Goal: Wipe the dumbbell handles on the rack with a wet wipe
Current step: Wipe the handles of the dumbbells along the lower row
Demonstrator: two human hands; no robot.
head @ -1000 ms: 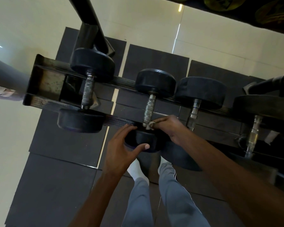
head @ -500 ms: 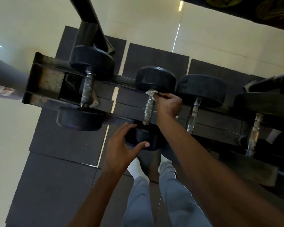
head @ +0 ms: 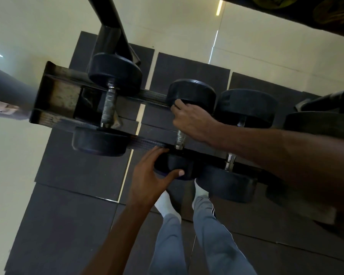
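Note:
The middle dumbbell lies across the rack rails point(head: 145, 144), with its knurled metal handle point(head: 180, 140) between two black heads. My right hand point(head: 191, 120) curls over the far end of that handle, right against the far head point(head: 195, 92). The wet wipe is hidden under this hand. My left hand point(head: 147, 179) grips the near head point(head: 177, 165), fingers on top and thumb underneath.
Another dumbbell, its handle point(head: 108, 108) bare, sits at the rack's left end. A third dumbbell's handle point(head: 230, 159) shows just right of my right forearm, and larger ones lie beyond it. Dark floor mats point(head: 68, 225) and my legs point(head: 207, 245) are below.
My right hand slid with the wipe from the near end of the handle to the far end, then turned over the handle so the wipe is covered. My left hand stayed on the near head.

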